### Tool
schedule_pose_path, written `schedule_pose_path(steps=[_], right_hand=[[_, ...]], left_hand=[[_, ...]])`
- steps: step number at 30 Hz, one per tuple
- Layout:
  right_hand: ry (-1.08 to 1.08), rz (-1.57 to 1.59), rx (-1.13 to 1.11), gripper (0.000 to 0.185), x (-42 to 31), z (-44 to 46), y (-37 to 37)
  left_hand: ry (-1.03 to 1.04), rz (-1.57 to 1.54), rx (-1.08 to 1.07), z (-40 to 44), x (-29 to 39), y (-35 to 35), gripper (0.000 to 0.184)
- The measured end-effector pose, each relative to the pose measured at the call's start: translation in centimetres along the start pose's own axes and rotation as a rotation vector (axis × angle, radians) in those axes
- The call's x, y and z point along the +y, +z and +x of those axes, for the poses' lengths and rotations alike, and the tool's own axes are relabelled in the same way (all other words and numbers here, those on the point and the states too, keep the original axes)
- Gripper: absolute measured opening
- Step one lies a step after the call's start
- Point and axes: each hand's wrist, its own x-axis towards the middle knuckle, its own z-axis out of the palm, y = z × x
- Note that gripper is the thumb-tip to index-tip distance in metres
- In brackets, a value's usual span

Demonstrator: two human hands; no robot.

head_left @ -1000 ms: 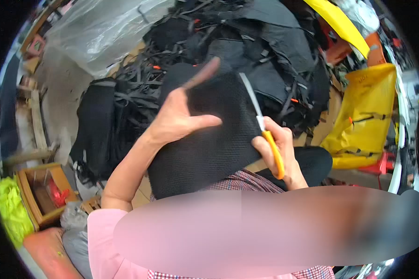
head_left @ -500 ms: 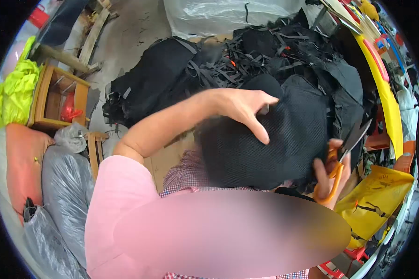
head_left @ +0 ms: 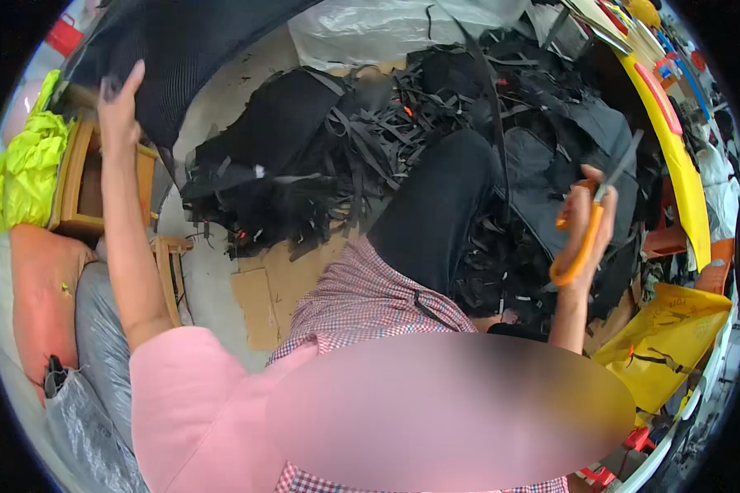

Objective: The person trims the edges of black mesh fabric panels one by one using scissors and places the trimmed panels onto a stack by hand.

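A large black mesh fabric piece (head_left: 181, 57) with trailing straps is raised at the upper left, partly beyond the view's edge. My left hand (head_left: 122, 115) is at its lower edge with my arm stretched out; the thumb points up and the fingers look closed on the fabric, slightly blurred. On the right, my right hand (head_left: 582, 226) grips a pair of scissors (head_left: 585, 246) by the orange handles, blades pointing up and to the right. Below the blades lies a heap of black bags and straps (head_left: 567, 156).
Flattened cardboard (head_left: 259, 308) lies beside my checked apron (head_left: 362, 296). At left are a wooden cabinet (head_left: 76, 185), yellow-green cloth (head_left: 33, 156) and an orange sack (head_left: 41, 287). A yellow bag (head_left: 666, 349) stands at right, and a plastic-wrapped bundle (head_left: 337, 37) at the back.
My left hand has swung the black mesh fabric piece from my lap to the upper left, uncovering my knee and apron. My right hand has risen slightly with the scissors.
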Motion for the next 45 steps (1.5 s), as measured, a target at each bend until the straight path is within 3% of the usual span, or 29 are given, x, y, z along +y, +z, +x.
schedule_pose_path(steps=[2, 3, 4, 5, 6, 8, 9, 11, 14, 15, 17, 19, 21, 23, 24, 25, 27, 29, 35, 37, 39, 41, 42, 45], right_hand=[[0.094, -0.004, -0.071, 0.023, 1.3, -1.4, 0.7], [0.125, -0.015, -0.094, 0.023, 2.3, -2.0, 0.9], [0.156, -0.013, -0.121, 0.023, 2.6, -2.7, 1.0], [0.187, -0.01, -0.148, 0.023, 2.8, -3.5, 1.1], [0.221, -0.01, -0.159, 0.023, 3.5, -4.2, 1.3], [0.306, 0.026, -0.193, 0.025, 4.4, -5.4, 1.3], [0.307, 0.006, -0.173, 0.026, 5.4, -6.0, 1.4], [0.39, -0.027, -0.179, 0.025, 5.7, -6.6, 1.1], [0.405, -0.062, -0.166, 0.025, 7.1, -7.2, 0.1], [0.433, -0.071, -0.16, 0.025, 7.6, -7.3, -0.1], [0.462, -0.121, -0.156, 0.024, 8.5, -7.6, -0.8], [0.491, -0.082, -0.147, 0.024, 10.1, -8.0, -1.2], [0.539, -0.043, -0.15, 0.023, 10.3, -8.2, -0.6], [0.527, -0.108, -0.189, 0.023, 10.2, -8.2, 0.2], [0.575, -0.068, -0.206, 0.028, 10.1, -8.1, 0.6], [0.537, -0.045, -0.218, 0.029, 10.1, -8.0, 0.8], [0.53, -0.144, -0.235, 0.03, 9.4, -7.5, 0.8], [0.533, -0.18, -0.234, 0.032, 9.8, -7.5, 0.2], [0.619, -0.221, -0.202, 0.034, 12.5, -9.0, -3.4], [0.63, -0.172, -0.139, 0.034, 14.2, -9.4, -5.4], [0.773, 0.055, -0.032, 0.032, 13.0, -8.5, -6.8], [0.774, 0.125, 0.06, 0.029, 13.6, -8.4, -8.1], [0.78, 0.185, 0.087, 0.03, 14.1, -8.6, -8.7], [0.814, 0.315, 0.152, 0.032, 15.4, -9.7, -9.5]], left_hand=[[-0.124, 0.041, 0.033, -0.9, -6.6, -2.3, 0.067], [-0.207, 0.121, 0.254, -1.7, -11.5, -2.6, 0.077], [-0.264, 0.124, 0.201, -1.8, -17.8, -4.7, 0.087], [-0.243, 0.39, 0.195, -2.1, -24.7, -6.8, 0.09], [-0.343, 0.447, 0.155, -6.6, -20.6, -3.1, 0.09], [-0.551, 0.589, 0.213, -9.9, -26.6, -2.8, 0.085], [-0.466, 0.672, 0.138, -10.8, -33.3, -5.5, 0.08], [-0.464, 0.798, -0.007, -13.4, -33.7, -5.7, 0.066], [-0.365, 0.845, -0.011, -13.5, -34.5, -7.5, 0.057], [-0.433, 0.833, -0.04, -12.9, -33.9, -8.3, 0.056], [-0.824, 0.961, 0.047, -10.5, -35.5, -11.7, 0.069], [-0.415, 1.537, 0.015, -13.0, -22.7, -4.4, 0.088], [0.301, 1.505, -0.047, -14.9, -20.1, -0.8, 0.101], [0.159, 1.555, -0.312, -16.8, -18.2, 5.0, 0.102], [0.175, 1.53, -0.449, -17.4, -20.3, 5.4, 0.102], [0.022, 1.599, -0.616, -17.8, -22.1, 5.6, 0.108], [-0.16, 1.622, -0.736, -19.6, -26.7, 4.0, 0.113], [-0.16, 1.629, -0.746, -21.0, -28.0, 3.0, 0.114], [-0.099, 1.457, -0.681, -18.0, -26.2, 4.0, 0.112], [0.07, 1.248, -0.537, -15.4, -23.8, 7.8, 0.102], [0.172, 0.898, -0.587, -12.9, -19.8, 14.8, 0.075], [-0.122, 0.292, -0.781, -11.8, -16.6, 23.3, 0.048], [-0.191, 0.162, -0.88, -12.3, -14.9, 27.9, 0.035], [-0.245, 0.137, -1.444, -18.0, -9.3, 39.6, 0.028]])
